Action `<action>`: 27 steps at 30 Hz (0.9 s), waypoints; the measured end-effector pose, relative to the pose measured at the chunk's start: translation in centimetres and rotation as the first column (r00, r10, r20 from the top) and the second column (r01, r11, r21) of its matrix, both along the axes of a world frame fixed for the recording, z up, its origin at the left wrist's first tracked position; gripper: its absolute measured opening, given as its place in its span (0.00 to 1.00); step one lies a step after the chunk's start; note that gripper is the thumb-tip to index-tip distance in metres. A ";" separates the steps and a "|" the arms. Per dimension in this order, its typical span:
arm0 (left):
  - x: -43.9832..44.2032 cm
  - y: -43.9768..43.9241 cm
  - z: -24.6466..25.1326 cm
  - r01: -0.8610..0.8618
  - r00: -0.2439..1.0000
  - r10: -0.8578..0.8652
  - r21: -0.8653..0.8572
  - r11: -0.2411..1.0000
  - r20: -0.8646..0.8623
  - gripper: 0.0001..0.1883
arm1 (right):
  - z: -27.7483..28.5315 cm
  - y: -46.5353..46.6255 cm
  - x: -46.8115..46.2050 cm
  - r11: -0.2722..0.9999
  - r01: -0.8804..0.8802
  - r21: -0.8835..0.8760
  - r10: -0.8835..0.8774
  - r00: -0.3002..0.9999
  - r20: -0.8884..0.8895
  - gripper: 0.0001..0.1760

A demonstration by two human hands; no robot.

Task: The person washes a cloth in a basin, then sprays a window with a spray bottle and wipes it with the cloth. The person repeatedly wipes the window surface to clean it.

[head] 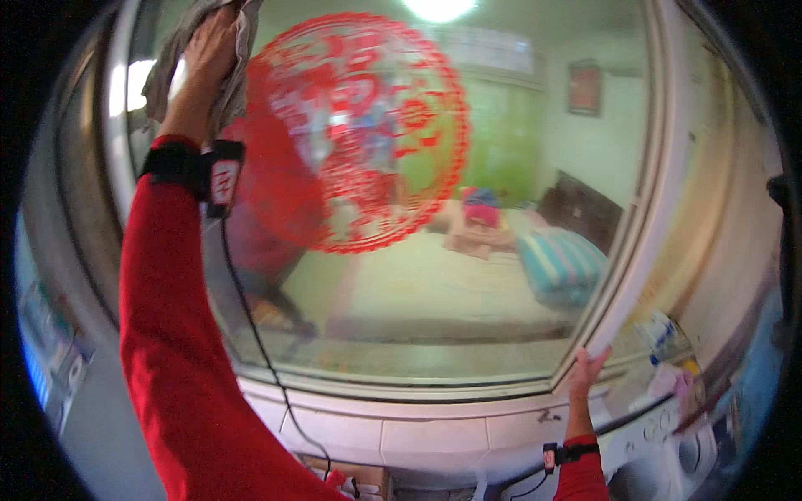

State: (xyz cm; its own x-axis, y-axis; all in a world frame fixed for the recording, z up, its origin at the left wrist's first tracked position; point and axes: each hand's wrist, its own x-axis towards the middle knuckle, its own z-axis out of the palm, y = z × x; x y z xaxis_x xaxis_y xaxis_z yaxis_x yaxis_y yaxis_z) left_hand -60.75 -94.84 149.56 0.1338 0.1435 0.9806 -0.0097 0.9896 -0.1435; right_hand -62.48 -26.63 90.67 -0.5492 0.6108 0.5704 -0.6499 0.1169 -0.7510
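Note:
High at the upper left, my left hand [213,47] presses a grey-brown cloth [235,94] on the window glass [401,300]. The cloth hangs in folds around the hand, and the fingertips are cut off by the top of the picture. At the lower right corner of the white window sash [617,319], my right hand [587,374] grips the frame. A round red paper-cut decoration [413,116] is on the pane, right of the cloth. Black straps with small devices circle both wrists; a black cable [254,319] runs down from the left one.
Below the window runs a pale tiled ledge [432,435], with a cardboard box [360,476] under it. At the lower right stands a white washing machine [689,454], with pink cloth [670,381] nearby. Through the glass appear a bed [432,294] and a striped pillow [561,263].

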 end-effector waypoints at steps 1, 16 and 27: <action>-0.2 2.8 0.4 -0.026 0.999 0.027 -0.070 0.997 0.021 0.21 | 0.2 -0.1 0.3 0.995 -0.098 0.013 0.099 0.993 -0.066 0.47; 1.4 33.6 -18.8 0.240 0.965 -0.116 -0.623 0.744 0.234 0.19 | 3.8 -2.7 2.6 0.999 -0.031 0.036 0.032 0.999 -0.037 0.35; 1.3 39.5 -38.9 0.661 0.691 -0.077 -0.586 0.469 0.719 0.22 | 4.8 -2.4 3.6 0.991 0.040 0.127 -0.043 0.999 0.015 0.37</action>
